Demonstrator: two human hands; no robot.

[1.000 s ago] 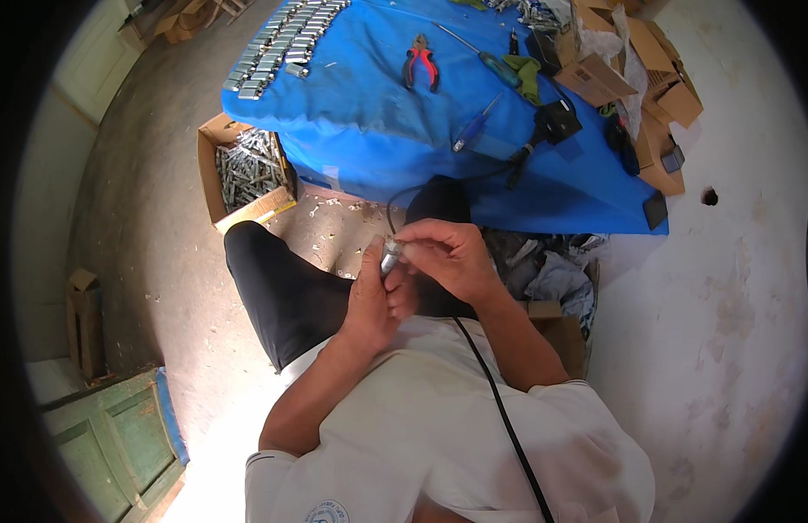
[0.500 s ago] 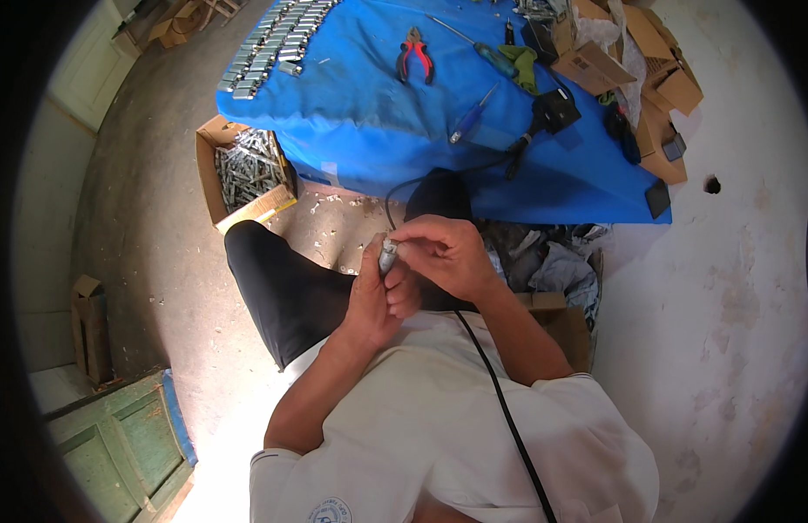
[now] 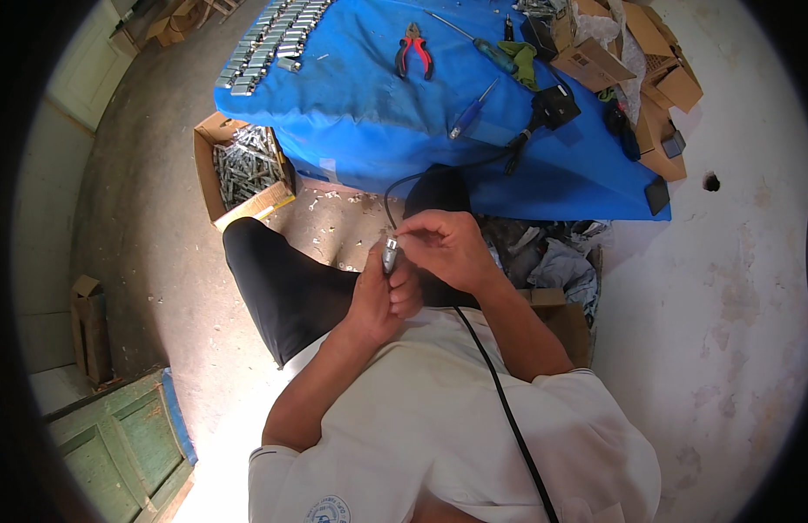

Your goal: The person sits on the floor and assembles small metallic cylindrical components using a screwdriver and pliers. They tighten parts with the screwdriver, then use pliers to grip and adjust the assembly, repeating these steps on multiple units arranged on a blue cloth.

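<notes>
Over my lap, my left hand (image 3: 379,303) is closed around a small silver metal cylinder (image 3: 390,256), holding it tilted with its upper end out past the thumb. My right hand (image 3: 452,254) is at that upper end, thumb and forefinger pinched together. Whatever is between those fingertips is too small to make out. A black cable (image 3: 402,180) runs close by, beyond my hands, toward the table. Rows of similar-looking silver metal pieces (image 3: 269,48) lie at the table's far left corner.
On the blue-covered table (image 3: 351,113) are red-handled pliers (image 3: 413,54), a blue screwdriver (image 3: 472,111), a green-handled screwdriver (image 3: 493,57) and a black device (image 3: 554,106). A carton (image 3: 209,174) of metal parts stands left on the floor. Cardboard boxes (image 3: 595,65) crowd the right side.
My right fingertips have shifted slightly at the cylinder's upper end, and more of the cylinder shows now. My left hand keeps its hold.
</notes>
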